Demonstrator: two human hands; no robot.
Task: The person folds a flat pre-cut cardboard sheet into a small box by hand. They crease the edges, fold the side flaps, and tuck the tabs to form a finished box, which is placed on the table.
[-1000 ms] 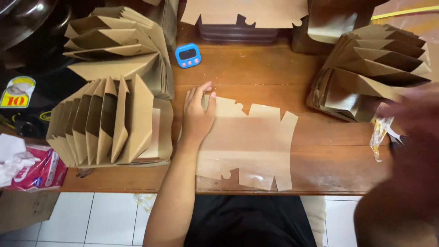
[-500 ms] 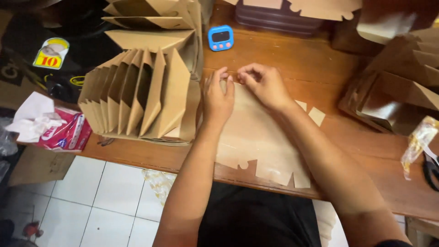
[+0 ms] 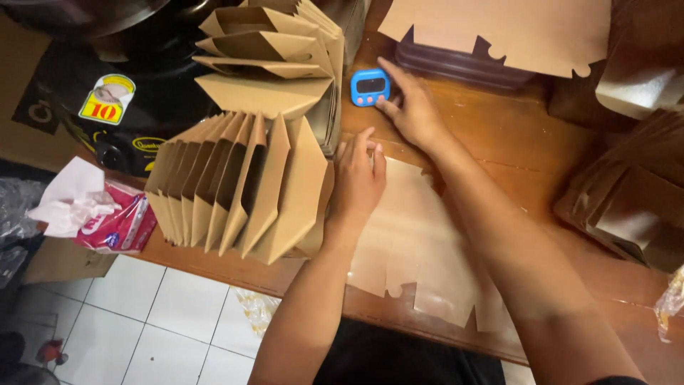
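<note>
Seen from above: a wooden table [image 3: 513,135] with 1 flat brown sheet [image 3: 420,242] lying on it, a die-cut cardboard blank with notched tabs along the near edge. Taken as landmark here, this sheet.

Left hand [image 3: 358,178] resting flat on the far left corner of the sheet, fingers spread a little, nothing gripped. Right hand [image 3: 412,107] stretched beyond the far edge of the sheet, open, fingertips touching a small blue timer [image 3: 370,86]; pressing a button or only touching, cannot tell. Hands apart, neither one clamped on anything.

Left of the sheet, just beside the left hand: a fan of folded boxes [image 3: 242,189], standing on edge, packed close. Behind that fan, a second group of folded boxes [image 3: 274,64]. Right of the sheet, well apart: another stack of folded pieces [image 3: 627,207], darker, partly out of view. Beyond the timer: more flat blanks [image 3: 513,28] on a dark tray.

Judged from this: many boxes already folded, the sheet under the hand still completely flat, no crease visible. More unfolded blanks waiting behind. Work probably somewhere in the middle, with this piece not yet begun.
</note>
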